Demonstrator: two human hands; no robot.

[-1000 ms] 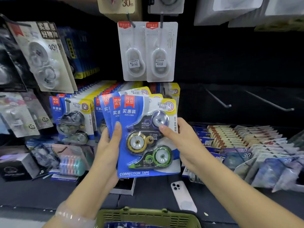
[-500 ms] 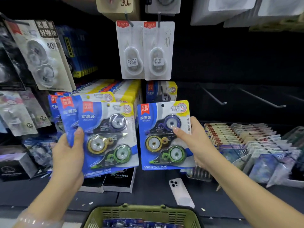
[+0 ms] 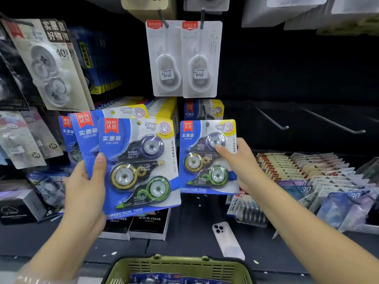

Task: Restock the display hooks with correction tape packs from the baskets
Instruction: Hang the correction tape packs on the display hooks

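Two hands raised: left [image 3: 86, 187] grips fanned packs [image 3: 139, 167], right [image 3: 240, 162] pinches one pack [image 3: 205, 158].

Dark shelf [image 3: 184, 238], white phone [image 3: 227, 239] lying flat, alarm clock boxes [image 3: 150, 224] beside it

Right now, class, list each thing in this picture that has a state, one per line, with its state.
Left hand: grips a fanned stack of packs.
Right hand: holds a single pack upright, apart from the stack.
White packs: hanging on hooks.
Two hooks on the right: bare.
Phone: lying camera side up on the shelf.
Green basket: holds more packs.
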